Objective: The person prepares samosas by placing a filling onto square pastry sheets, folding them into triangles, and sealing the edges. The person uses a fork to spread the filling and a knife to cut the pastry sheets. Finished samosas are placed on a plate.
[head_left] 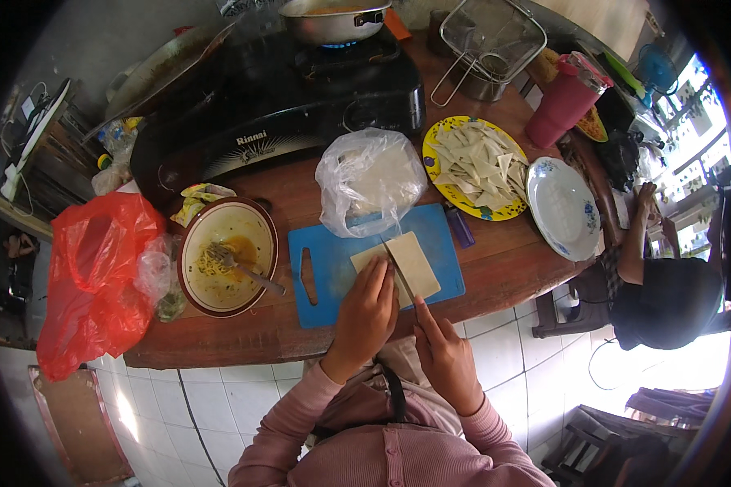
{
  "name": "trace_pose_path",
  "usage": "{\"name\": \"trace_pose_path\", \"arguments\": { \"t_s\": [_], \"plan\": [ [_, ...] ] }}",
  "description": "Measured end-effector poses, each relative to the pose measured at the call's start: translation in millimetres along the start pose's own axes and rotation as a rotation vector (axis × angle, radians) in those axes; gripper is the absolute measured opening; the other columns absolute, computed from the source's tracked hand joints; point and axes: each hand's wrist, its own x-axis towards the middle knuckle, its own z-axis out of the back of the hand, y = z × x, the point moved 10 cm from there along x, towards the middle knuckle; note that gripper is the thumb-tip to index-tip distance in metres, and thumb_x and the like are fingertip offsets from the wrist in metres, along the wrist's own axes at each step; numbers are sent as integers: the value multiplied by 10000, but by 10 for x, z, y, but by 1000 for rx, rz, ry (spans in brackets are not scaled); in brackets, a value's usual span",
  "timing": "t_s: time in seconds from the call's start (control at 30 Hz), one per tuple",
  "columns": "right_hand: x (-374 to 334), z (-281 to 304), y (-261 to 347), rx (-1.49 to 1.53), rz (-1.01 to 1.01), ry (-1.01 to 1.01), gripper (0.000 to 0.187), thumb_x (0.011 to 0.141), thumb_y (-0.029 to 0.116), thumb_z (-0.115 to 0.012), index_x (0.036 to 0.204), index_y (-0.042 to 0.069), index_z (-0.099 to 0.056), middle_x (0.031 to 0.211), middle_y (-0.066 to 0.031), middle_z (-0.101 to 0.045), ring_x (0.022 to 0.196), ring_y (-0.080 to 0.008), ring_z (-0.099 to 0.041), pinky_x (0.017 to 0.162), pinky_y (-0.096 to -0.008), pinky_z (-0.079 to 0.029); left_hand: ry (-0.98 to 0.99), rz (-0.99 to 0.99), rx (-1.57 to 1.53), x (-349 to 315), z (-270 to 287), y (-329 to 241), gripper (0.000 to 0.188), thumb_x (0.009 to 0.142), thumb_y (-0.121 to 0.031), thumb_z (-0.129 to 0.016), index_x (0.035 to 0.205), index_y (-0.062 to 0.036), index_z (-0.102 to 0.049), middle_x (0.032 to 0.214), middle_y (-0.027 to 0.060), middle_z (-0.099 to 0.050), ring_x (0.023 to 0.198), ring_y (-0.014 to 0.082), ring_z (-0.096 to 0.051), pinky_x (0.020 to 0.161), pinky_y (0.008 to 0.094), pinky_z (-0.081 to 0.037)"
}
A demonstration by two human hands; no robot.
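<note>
Left hand (pixel 369 292): Reaches forward palm down, fingers drawn narrow and nearly straight, tips pressing on the cream, flat, thin dough sheet (pixel 415 264) just left of the blade; grips no tool.
Right hand (pixel 445 349): Holds the slim, straight-bladed metal knife (pixel 402 274) from the near end, fingers curled in, index finger stretched forward along it.
Forearms: Rise from the lower edge in pink ribbed sleeves (pixel 288 422), slanting inward, wrists near each other over the table's front edge.
Knife: Runs slantwise across the dough, tip pointing away toward the bag; cannot tell whether cut through.
Dough sheet: Lies on the blue, rectangular cutting board with a slot handle (pixel 329 302), beneath the left fingertips and the blade.
Beyond the board: Sits a clear, crumpled plastic bag (pixel 369 178), overlapping the far edge.
Right of the board: Stand a yellow, patterned round plate (pixel 505 213) heaped with pale dough triangles (pixel 479 162) and, beside it, a white, flower-printed plate (pixel 559 207).
Left of the board: Rests a cream, brown-rimmed bowl (pixel 240 221) with a metal fork (pixel 260 282) in yellowish food remains.
Under it all: Stretches a reddish-brown wooden table (pixel 491 280).
</note>
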Motion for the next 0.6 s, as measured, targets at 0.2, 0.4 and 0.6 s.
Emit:
{"name": "trace_pose_path", "arguments": {
  "t_s": [0.2,0.4,0.6],
  "plan": [
    [12,-14,-19,9,-24,27,603,795,47,-571,1366,99,-383,716,-107,-517,481,-260,-529,442,-361,-445,42,-13,-77,5,34,-13,415,814,-131,-603,1144,103,-511,1225,229,-488,1165,366,-471,958,402,-417],
    [32,11,-22,38,-38,26,589,809,63,-579,1365,100,-388,708,-109,-515,470,-256,-521,439,-359,-440,131,-106,-117,-8,86,57,448,757,-254,-702,1083,32,-588,1220,196,-515,1169,349,-480,933,411,-438],
    [66,24,-1,38,-46,18,581,811,63,-576,1361,102,-394,697,-105,-511,461,-254,-515,432,-357,-439,159,-97,-152,9,67,97,362,766,-200,-690,1041,23,-617,1231,182,-522,1180,331,-476,940,404,-434]
  ]
}}
